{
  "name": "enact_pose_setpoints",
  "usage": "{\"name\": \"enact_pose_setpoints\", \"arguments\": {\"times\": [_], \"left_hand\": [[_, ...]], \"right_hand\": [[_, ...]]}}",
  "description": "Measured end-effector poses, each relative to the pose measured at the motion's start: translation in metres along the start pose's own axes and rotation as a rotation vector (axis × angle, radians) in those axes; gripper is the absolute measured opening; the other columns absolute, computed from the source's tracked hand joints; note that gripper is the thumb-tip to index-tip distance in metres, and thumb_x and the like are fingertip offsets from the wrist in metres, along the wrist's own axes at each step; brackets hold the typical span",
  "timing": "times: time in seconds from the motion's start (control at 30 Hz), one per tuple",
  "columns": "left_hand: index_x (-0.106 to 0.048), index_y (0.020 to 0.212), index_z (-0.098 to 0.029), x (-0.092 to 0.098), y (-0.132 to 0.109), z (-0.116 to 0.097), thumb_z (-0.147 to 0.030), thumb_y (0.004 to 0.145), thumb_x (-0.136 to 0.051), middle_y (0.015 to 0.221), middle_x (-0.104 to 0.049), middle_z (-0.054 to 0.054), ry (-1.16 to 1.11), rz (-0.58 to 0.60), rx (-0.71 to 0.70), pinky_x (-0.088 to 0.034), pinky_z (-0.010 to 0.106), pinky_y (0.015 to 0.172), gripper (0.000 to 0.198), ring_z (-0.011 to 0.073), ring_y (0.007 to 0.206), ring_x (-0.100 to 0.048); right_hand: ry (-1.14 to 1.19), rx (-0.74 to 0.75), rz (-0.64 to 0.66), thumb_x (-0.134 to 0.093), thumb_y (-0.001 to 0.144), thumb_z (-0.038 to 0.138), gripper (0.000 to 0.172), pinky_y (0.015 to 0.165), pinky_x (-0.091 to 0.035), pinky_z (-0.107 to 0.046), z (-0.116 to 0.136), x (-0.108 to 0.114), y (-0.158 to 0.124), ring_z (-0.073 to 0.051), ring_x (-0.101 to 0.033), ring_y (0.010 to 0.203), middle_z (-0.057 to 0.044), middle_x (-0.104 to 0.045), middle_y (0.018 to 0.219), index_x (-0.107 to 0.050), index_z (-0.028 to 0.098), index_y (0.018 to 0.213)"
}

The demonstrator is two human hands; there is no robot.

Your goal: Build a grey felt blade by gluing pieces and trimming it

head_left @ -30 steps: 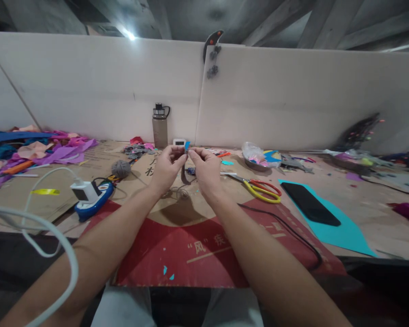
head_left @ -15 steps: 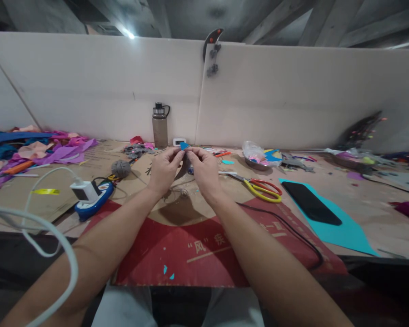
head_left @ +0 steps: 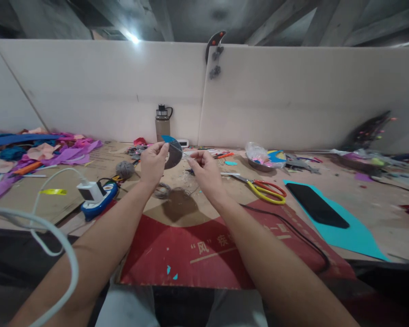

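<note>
My left hand point(head_left: 152, 164) pinches a dark round disc point(head_left: 175, 156) by its left edge and holds it raised over the cardboard. A blue pointed piece point(head_left: 168, 138) stands at the disc's top, beside my thumb. To the right, my right hand point(head_left: 206, 170) is closed in a pinch on a thin grey yarn point(head_left: 181, 150) that stretches across from the disc. Loose loops of yarn point(head_left: 162, 191) lie on the cardboard point(head_left: 199, 211) below. How the yarn is fixed to the disc cannot be made out.
Scissors point(head_left: 267, 190) with red and yellow handles lie right of my hands, near a black phone point(head_left: 316, 205) on turquoise sheet. Left are a grey yarn ball point(head_left: 124, 169) and a blue power strip point(head_left: 100, 204). A bottle point(head_left: 162, 125) stands behind; a bowl point(head_left: 261, 165) holds scraps.
My hands have moved apart. The left hand has brought the disc left and turned its face into view; the right hand has drawn the yarn out to the right.
</note>
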State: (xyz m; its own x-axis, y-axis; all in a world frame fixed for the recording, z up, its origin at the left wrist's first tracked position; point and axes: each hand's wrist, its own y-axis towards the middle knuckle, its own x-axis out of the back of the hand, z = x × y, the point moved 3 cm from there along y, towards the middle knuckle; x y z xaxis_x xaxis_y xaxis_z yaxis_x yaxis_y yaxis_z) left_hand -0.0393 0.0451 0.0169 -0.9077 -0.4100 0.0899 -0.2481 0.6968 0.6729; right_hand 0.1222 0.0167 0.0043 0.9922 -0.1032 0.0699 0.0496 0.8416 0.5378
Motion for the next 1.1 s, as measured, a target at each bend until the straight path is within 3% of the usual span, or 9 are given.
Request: {"name": "enact_pose_setpoints", "arguments": {"times": [0.27, 0.33, 0.43, 0.57, 0.87, 1.1], "left_hand": [[-0.07, 0.086, -0.015, -0.006, -0.001, 0.001, -0.041, 0.077, -0.06, 0.077, -0.065, 0.003, -0.112, 0.122, 0.146, -0.036, 0.015, 0.039, 0.029, 0.0116, 0.062, -0.056], [-0.068, 0.084, -0.015, -0.009, -0.004, 0.0, -0.039, 0.075, -0.063, 0.074, -0.063, 0.003, -0.215, 0.156, 0.228, -0.04, 0.015, 0.039, 0.026, 0.0113, 0.061, -0.056], [-0.064, 0.081, -0.014, -0.013, -0.006, 0.0, -0.035, 0.073, -0.066, 0.071, -0.061, 0.002, -0.414, 0.193, 0.359, -0.053, 0.022, 0.051, 0.022, 0.0099, 0.06, -0.058], [-0.062, 0.078, -0.012, -0.014, -0.004, 0.002, -0.028, 0.074, -0.067, 0.073, -0.064, 0.004, -0.534, 0.146, 0.4, -0.058, 0.027, 0.064, 0.016, 0.0098, 0.063, -0.062], [-0.061, 0.079, -0.013, -0.005, 0.003, 0.004, -0.021, 0.077, -0.064, 0.077, -0.067, 0.005, -0.579, 0.041, 0.46, -0.057, 0.026, 0.064, 0.009, 0.0113, 0.065, -0.065], [-0.06, 0.073, -0.012, 0.006, 0.01, 0.008, -0.017, 0.078, -0.061, 0.072, -0.066, 0.004, -0.572, -0.085, 0.462, -0.056, 0.026, 0.064, 0.007, 0.01, 0.061, -0.063]], "right_hand": [[-0.193, 0.058, -0.053, -0.052, 0.079, 0.031, 0.014, 0.06, -0.033, -0.026, 0.004, 0.016, 0.004, -0.012, -0.04, 0.059, 0.002, -0.048, 0.063, -0.056, 0.018, 0.074], [-0.205, 0.068, -0.052, -0.051, 0.08, 0.032, 0.016, 0.061, -0.033, -0.026, 0.004, 0.017, 0.005, -0.012, -0.041, 0.06, 0.002, -0.049, 0.063, -0.056, 0.018, 0.074], [-0.24, 0.086, 0.011, -0.05, 0.081, 0.033, 0.018, 0.063, -0.034, -0.026, 0.003, 0.015, 0.005, -0.012, -0.043, 0.061, 0.001, -0.052, 0.065, -0.056, 0.018, 0.071], [-0.267, 0.084, 0.123, -0.048, 0.082, 0.033, 0.022, 0.064, -0.034, -0.027, 0.002, 0.01, 0.003, -0.013, -0.045, 0.061, 0.001, -0.054, 0.063, -0.058, 0.019, 0.069], [-0.265, -0.006, 0.164, -0.049, 0.082, 0.035, 0.025, 0.058, -0.032, -0.027, 0.001, 0.013, 0.004, -0.012, -0.044, 0.057, 0.002, -0.05, 0.058, -0.06, 0.019, 0.068], [0.064, -0.11, 0.25, -0.057, 0.079, 0.044, 0.024, 0.046, -0.025, -0.023, 0.014, 0.023, 0.002, -0.008, -0.028, 0.047, 0.006, -0.036, 0.054, -0.06, 0.02, 0.073]]}}
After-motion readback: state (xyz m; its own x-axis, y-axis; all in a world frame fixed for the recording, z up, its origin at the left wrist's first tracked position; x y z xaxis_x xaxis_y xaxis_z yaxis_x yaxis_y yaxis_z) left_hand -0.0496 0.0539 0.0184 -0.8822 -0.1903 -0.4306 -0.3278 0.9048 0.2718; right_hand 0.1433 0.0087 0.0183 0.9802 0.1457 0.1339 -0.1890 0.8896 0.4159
